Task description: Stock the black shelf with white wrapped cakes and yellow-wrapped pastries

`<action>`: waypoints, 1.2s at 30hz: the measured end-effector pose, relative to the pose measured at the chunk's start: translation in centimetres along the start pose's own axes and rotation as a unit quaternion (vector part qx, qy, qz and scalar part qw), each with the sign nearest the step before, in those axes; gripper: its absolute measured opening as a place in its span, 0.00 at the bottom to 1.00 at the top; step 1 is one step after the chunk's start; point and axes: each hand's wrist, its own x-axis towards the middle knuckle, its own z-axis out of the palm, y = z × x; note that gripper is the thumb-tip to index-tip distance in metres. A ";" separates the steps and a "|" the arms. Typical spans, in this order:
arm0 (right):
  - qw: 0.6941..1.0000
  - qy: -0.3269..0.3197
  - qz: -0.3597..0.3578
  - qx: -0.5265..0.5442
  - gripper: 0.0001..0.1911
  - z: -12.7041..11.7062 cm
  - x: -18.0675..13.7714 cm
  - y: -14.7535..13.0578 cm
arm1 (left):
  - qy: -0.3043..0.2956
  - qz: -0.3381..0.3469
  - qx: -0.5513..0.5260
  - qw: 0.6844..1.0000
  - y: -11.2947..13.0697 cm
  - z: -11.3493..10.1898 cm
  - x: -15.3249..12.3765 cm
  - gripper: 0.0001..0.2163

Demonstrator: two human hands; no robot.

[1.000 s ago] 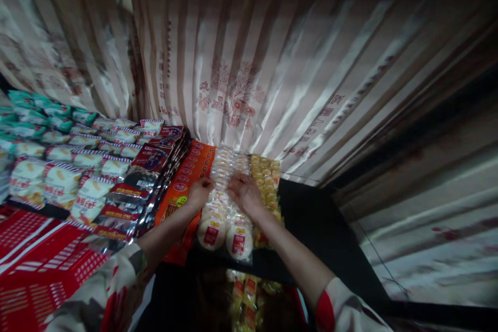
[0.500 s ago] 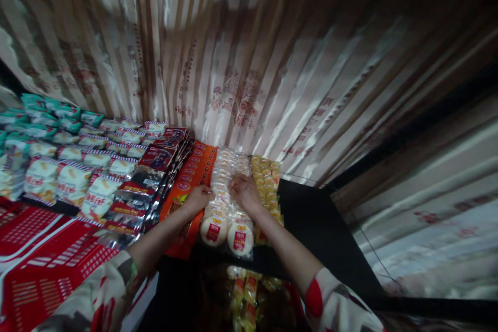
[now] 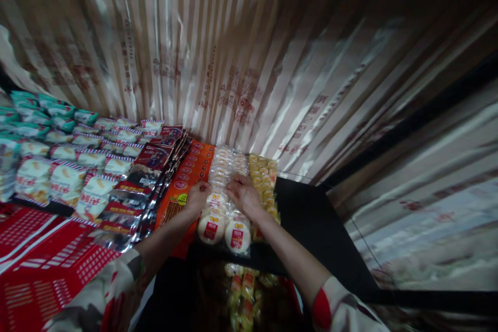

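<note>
Two rows of clear packets of round white rice crackers (image 3: 238, 236) run back across the dark table, the front ones showing red and white labels. My left hand (image 3: 197, 198) is at the left edge of the left row, its fingers curled and pinching at the packets' side. From the right, my right hand (image 3: 246, 198) reaches over the right row, fingers bent against the packets between the hands. The fingertips are dim and partly hidden. A flat orange package (image 3: 184, 181) lies left of the rows, under my left forearm. Yellow packets (image 3: 266, 181) line up on the right.
Dark red foil bags (image 3: 150, 166) are stacked farther left, beside white snack bags (image 3: 64, 181) and green bags (image 3: 29, 109). A red basket (image 3: 35, 280) is at lower left. More yellow packets (image 3: 247, 295) are in front. Behind the black table (image 3: 311, 228) hangs a pleated curtain (image 3: 218, 52).
My view has shifted slightly, and the goods sit a little farther left in it. My left hand has turned more upright at the row's edge; my right hand stays over the packets.
</note>
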 end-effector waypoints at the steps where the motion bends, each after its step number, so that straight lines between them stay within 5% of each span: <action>1: 1.000 -0.010 0.003 -0.001 0.06 0.0 -0.1 0.0 | 0.000 0.002 -0.003 1.000 0.1 0.0 -0.1 0.03; 15: 0.999 -0.012 0.025 0.029 0.05 0.4 0.3 -0.4 | -0.006 0.014 0.012 1.000 0.6 -0.3 -0.1 0.01; 20: 0.999 -0.010 0.021 0.030 0.05 0.4 0.4 -0.7 | 0.025 0.021 0.152 0.988 1.6 -1.9 -0.9 0.07; 29: 0.999 -0.016 0.028 0.029 0.05 0.5 0.5 -1.1 | -0.125 -0.010 0.133 0.983 1.5 -3.2 -2.0 0.05; 36: 0.999 0.011 0.026 0.038 0.05 0.8 0.2 -0.9 | -0.068 0.019 0.113 0.991 1.2 -2.5 -2.2 0.04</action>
